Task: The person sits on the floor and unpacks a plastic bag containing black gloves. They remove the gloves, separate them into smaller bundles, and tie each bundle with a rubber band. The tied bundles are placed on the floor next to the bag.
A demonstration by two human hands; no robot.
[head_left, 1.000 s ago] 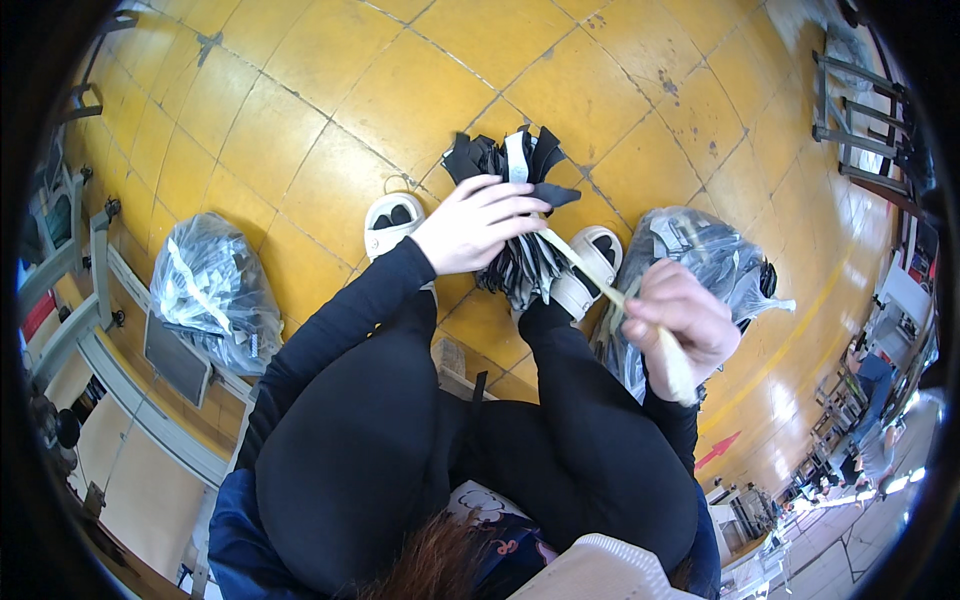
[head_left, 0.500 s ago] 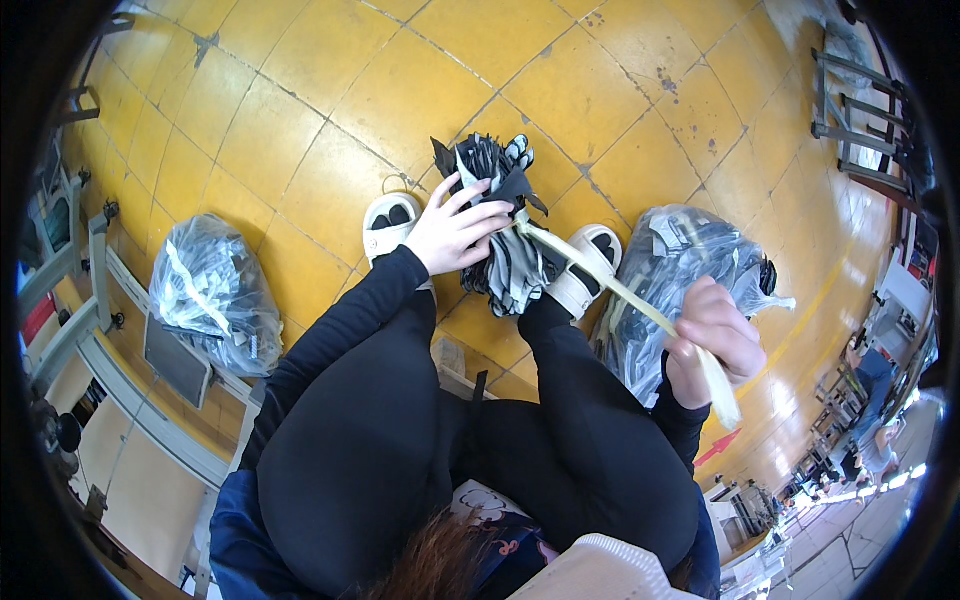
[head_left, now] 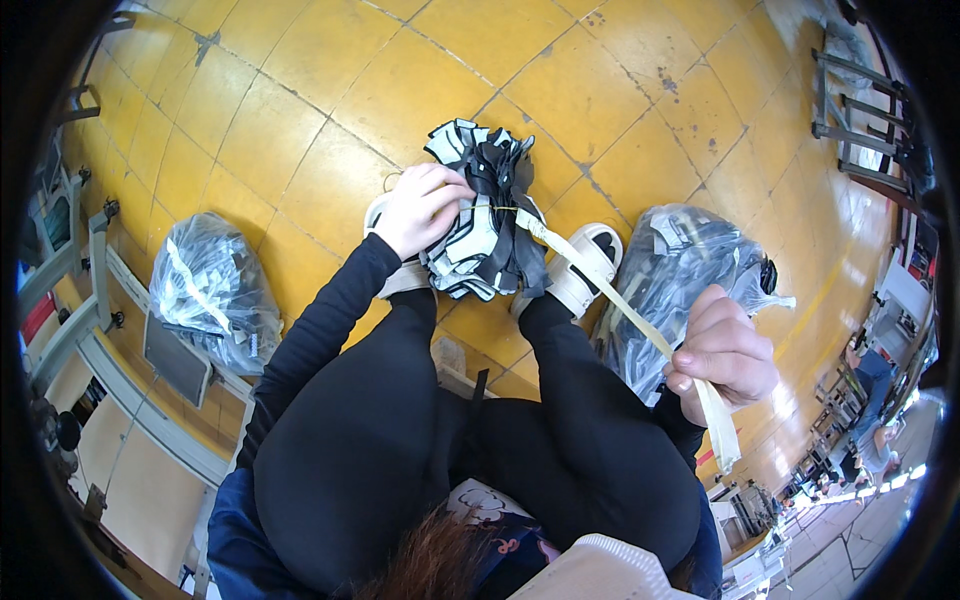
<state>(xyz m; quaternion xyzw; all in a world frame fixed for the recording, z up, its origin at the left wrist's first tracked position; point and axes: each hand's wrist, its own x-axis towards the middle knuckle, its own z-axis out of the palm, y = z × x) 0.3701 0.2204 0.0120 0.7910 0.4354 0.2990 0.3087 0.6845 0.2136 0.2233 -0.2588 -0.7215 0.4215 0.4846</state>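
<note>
A bundle of black, grey and white cut fabric pieces (head_left: 482, 245) lies on the floor between my feet. A pale yellow cloth strip (head_left: 640, 318) runs round its middle, narrow across the top, and stretches out to the right. My right hand (head_left: 724, 352) pinches the strip above my right knee, with the loose end hanging below the fingers. At the bundle's left side, my left hand (head_left: 422, 208) is closed with curled fingers on the fabric by the strip; part of its grip is hidden.
Clear plastic bags of dark pieces stand on the left (head_left: 215, 295) and right (head_left: 680, 290). My light-coloured shoes (head_left: 575, 268) flank the bundle. A metal-framed machine table (head_left: 140, 400) is at far left, and a dark rack (head_left: 860, 120) at upper right.
The bundle has turned, showing more white-edged pieces. My left hand has gone from lying spread across its top to gripping its left side. My right hand still holds the strip, slightly lower.
</note>
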